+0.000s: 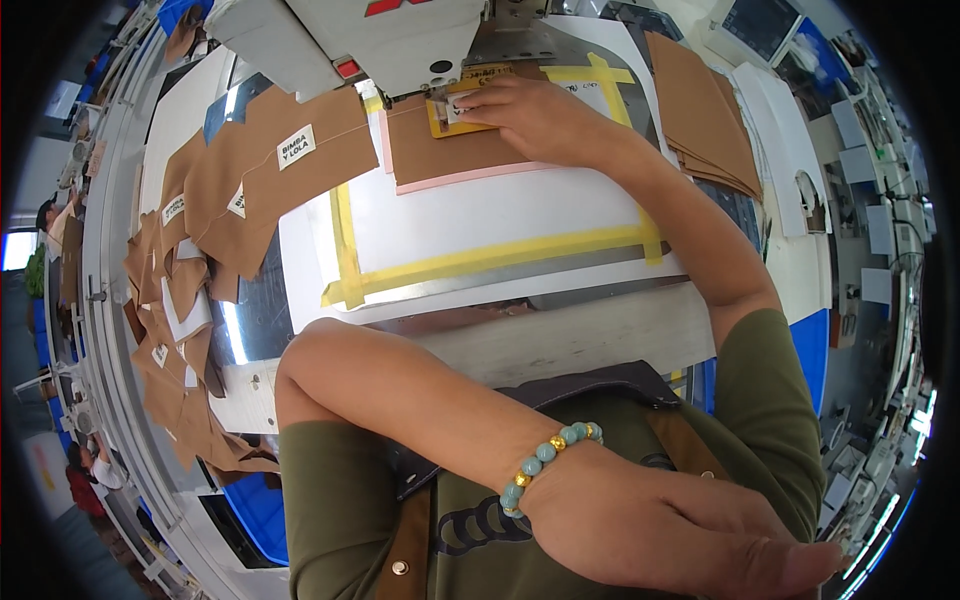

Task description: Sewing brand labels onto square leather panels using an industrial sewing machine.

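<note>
While my right fingers [484, 104] press unclenched on the yellow rectangular template [437, 118], can't tell my left hand's [670, 520] grip; flat brown panel [445, 162] looks light, soft: pinch edges.

Brown pieces [345, 145]: white labels [296, 148], two-line black lettering.
Yellow plate [488, 74]: dark writing, upper part.
White sheet [480, 225]: small dark handwriting, upper right.
Machine head [380, 50]: red emblem.

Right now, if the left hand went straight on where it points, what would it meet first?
The left hand points rightward; its way looks free to the picture's edge, though depth is unclear.
</note>
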Motion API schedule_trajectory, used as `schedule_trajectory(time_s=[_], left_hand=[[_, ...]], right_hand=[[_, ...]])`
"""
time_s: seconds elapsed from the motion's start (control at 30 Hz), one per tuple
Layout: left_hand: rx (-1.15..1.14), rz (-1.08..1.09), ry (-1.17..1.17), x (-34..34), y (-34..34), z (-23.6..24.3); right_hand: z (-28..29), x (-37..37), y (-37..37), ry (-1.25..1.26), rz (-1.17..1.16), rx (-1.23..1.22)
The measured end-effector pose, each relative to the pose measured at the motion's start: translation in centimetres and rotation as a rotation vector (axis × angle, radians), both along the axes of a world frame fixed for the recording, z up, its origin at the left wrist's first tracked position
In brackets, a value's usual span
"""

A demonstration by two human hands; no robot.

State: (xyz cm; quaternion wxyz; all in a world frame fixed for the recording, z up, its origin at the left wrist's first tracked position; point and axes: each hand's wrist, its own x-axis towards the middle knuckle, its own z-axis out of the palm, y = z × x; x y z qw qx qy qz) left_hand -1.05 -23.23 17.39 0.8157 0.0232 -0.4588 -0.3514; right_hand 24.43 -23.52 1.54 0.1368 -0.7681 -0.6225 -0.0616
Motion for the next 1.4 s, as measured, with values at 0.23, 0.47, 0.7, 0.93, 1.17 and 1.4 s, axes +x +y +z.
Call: schedule_trajectory(time_s=[0.23,0.47,0.7,0.93,1.17,1.4], left_hand=[[-0.03,0.03,0.13,-3.9,0.6,-1.3],[0.042,0.186,0.467,-8.5,4.3,-0.5],[0.375,0.234,0.02,-2.6,10.8,-1.6],[1.781,1.508,-0.793,3.9,21.9,-7.6],[1.948,1.707,-1.145,8.4,25.0,-14.2],[1.916,1.595,-1.207,10.9,24.0,-14.0]], right_hand=[[-0.3,1.2,0.8,-0.081,-0.009,0.012],[-0.2,1.7,1.7,-0.053,-0.048,-0.002],[2.5,0.1,0.0,0.176,-0.092,-0.012],[0.1,5.3,-10.2,0.011,-0.336,0.301],[-0.9,7.0,-10.9,0.09,-0.484,0.317],[-1.1,7.7,-12.0,0.096,-0.437,0.324]])
